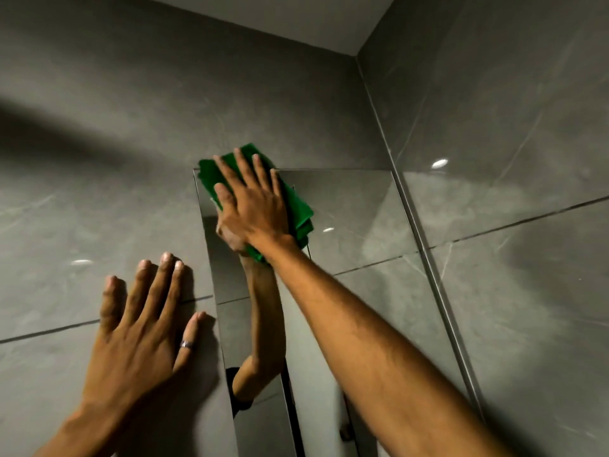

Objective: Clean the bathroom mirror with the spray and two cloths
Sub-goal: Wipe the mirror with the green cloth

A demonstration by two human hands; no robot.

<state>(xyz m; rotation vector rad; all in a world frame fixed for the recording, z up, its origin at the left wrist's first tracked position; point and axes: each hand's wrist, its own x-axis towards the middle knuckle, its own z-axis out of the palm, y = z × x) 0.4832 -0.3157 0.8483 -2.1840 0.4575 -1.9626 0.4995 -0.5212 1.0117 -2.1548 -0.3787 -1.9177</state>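
Observation:
The mirror hangs on the grey tiled wall, and I look up at its top edge. My right hand presses a folded green cloth flat against the mirror's top left corner, fingers spread over it. The cloth's upper edge reaches past the mirror's top onto the tile. My left hand lies flat and open on the wall tile just left of the mirror, holding nothing, with a ring on the thumb. The glass reflects my right forearm. No spray bottle or second cloth is in view.
Grey marble-look tiles cover the wall around the mirror. A side wall meets it at a corner right of the mirror, edged by a metal trim strip. The ceiling shows at the top.

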